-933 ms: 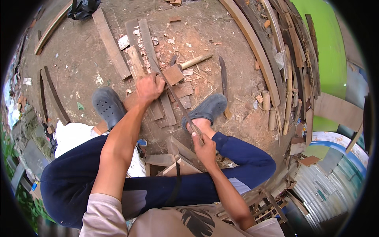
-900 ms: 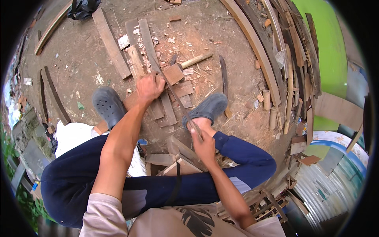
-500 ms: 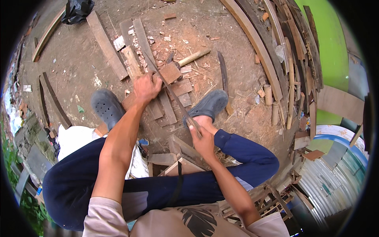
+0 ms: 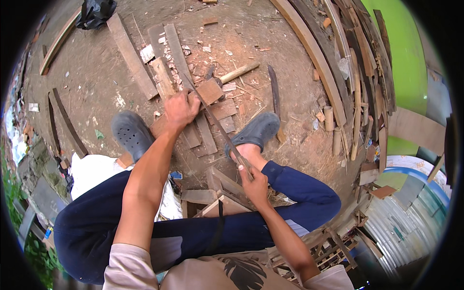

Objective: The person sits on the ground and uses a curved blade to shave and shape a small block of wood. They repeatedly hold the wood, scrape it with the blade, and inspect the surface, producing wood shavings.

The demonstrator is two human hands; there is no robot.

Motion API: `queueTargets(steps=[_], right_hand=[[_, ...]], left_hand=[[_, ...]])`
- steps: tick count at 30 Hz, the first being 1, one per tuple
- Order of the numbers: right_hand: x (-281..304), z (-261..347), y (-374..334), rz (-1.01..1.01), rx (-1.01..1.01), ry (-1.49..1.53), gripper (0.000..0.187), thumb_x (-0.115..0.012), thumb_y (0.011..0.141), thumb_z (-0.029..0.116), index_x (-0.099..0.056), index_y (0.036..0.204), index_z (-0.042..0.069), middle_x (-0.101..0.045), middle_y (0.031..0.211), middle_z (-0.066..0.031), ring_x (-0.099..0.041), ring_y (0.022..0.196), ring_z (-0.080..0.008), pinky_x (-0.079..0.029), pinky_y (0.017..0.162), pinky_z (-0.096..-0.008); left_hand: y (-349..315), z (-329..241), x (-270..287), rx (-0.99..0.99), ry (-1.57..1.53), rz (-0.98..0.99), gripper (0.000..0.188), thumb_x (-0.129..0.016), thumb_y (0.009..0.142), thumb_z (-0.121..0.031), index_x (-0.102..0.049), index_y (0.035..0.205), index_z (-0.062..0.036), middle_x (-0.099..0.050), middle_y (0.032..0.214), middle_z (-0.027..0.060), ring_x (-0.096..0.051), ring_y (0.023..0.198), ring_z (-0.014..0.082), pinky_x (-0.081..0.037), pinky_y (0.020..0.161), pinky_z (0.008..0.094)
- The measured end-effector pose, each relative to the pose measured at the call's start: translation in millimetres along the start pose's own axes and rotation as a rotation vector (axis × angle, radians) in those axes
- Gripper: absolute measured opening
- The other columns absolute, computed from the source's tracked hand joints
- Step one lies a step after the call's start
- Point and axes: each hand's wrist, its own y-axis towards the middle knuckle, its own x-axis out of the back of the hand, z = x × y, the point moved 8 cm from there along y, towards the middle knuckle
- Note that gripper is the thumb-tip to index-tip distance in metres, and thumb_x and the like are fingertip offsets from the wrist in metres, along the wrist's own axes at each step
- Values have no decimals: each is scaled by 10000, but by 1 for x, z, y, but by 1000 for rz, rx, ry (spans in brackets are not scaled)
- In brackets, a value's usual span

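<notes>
My right hand point(image 4: 252, 183) is closed round the wooden handle of a narrow handsaw point(image 4: 220, 126), drawn low beside my right shoe. Its long, thin blade slants away to the upper left and crosses a short wooden board point(image 4: 210, 91); the teeth are too small to see. My left hand point(image 4: 181, 110) grips that board just left of the blade, fingers curled over it. Beneath the board lie several flat planks point(image 4: 205, 131). Just beyond it is a hammer point(image 4: 239, 72) with a pale wooden handle, its head partly hidden.
My dark clogs point(image 4: 132, 133) stand on either side of the planks. A curved dark blade point(image 4: 273, 89) lies right of the hammer. Wood chips litter the dirt ground. Long timbers point(image 4: 314, 58) are piled at the right, and a wooden frame point(image 4: 200, 195) sits near my legs.
My right hand has pulled the handsaw back toward me, down and slightly right, so its blade has slid along the board. My left hand stays in nearly the same place.
</notes>
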Motion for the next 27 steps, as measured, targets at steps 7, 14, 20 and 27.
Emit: queueTargets(steps=[7,14,20,27], right_hand=[[-58,48,97,85,-31,-165,405,-648,988,400,-742,1097,21,-722,879,-241,-720,818,-373,-530,745,-427],[12,15,-8,60,-110,-102,360,-675,986,322,-728,1100,-15,-721,847,-229,-733,802,-299,-534,722,-399],[-53,62,96,73,-35,-214,479,-669,978,422,-675,884,-48,-670,766,-255,-694,735,-368,-496,661,-443],[22,22,-28,-23,-85,-172,492,-663,987,415,-673,853,-58,-627,695,-239,-631,627,-249,-468,610,-424]], left_hand=[[2,1,-7,-38,47,-40,431,-596,881,-379,-714,1052,-2,-721,839,227,-704,817,372,-470,892,471],[-4,-2,6,-75,-62,-149,418,-609,878,-377,-722,1039,-8,-723,833,225,-702,823,378,-467,896,467],[0,-2,-3,-56,-8,-75,420,-618,881,-395,-722,1013,-10,-721,826,229,-700,823,381,-471,883,477],[1,1,4,-65,-27,-99,408,-602,889,-386,-714,1003,-10,-722,857,230,-697,825,376,-471,884,475]])
